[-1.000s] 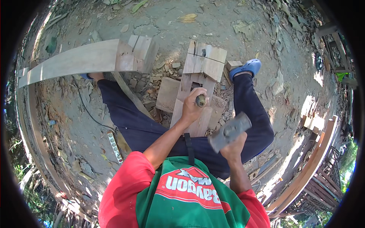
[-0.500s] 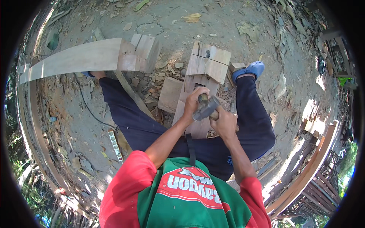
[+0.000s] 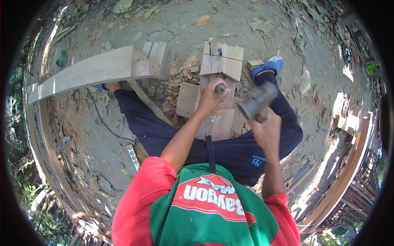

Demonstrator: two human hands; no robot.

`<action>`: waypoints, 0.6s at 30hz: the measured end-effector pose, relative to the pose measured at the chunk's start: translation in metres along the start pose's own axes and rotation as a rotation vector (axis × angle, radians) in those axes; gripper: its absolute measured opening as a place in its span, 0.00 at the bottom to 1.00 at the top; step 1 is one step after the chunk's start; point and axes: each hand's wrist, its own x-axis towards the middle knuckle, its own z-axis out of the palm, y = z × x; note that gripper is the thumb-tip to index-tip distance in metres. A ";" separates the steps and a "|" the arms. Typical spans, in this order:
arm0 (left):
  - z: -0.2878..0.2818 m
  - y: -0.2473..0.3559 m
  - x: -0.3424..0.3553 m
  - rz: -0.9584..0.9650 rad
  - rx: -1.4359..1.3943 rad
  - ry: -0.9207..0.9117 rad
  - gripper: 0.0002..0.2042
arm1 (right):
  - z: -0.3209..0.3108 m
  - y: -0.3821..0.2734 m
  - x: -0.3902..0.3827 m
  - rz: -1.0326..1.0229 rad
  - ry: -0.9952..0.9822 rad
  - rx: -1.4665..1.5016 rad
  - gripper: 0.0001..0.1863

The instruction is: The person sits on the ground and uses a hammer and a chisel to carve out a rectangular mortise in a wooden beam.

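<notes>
My left hand (image 3: 211,97) is wrapped round an upright chisel (image 3: 220,88); its round handle end points up and its blade is hidden below the fist. Under that hand lies a wooden beam (image 3: 218,122) with a pencilled mark, between my legs. My right hand (image 3: 266,130) grips a hammer (image 3: 257,101), its heavy metal head blurred by motion, raised to the right of the chisel and apart from it. A squared wooden block (image 3: 221,61) with dark lines and a hole sits at the beam's far end.
A long curved timber (image 3: 90,67) with a jointed end stands at the left. Wood chips (image 3: 184,74) and a smaller block (image 3: 188,99) lie beside the beam. A power strip (image 3: 133,156) with a cable is at lower left. Curved boards (image 3: 349,176) lie at right.
The hammer has swung away from the chisel, up and to the right, with my right hand. My left hand stays round the chisel, its handle end now in plain sight.
</notes>
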 end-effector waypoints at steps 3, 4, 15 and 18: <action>-0.033 -0.002 0.042 -0.339 -0.010 -0.026 0.13 | -0.035 0.001 -0.035 0.090 0.063 -0.031 0.11; -0.051 -0.007 0.049 -0.378 0.141 -0.059 0.12 | -0.046 0.006 -0.047 0.141 0.062 -0.078 0.11; -0.119 0.111 -0.050 0.310 0.105 0.212 0.07 | -0.054 0.114 -0.122 0.304 0.145 -0.237 0.16; -0.127 0.099 -0.060 0.164 -0.055 0.326 0.07 | -0.056 0.115 -0.114 0.158 0.088 -0.299 0.16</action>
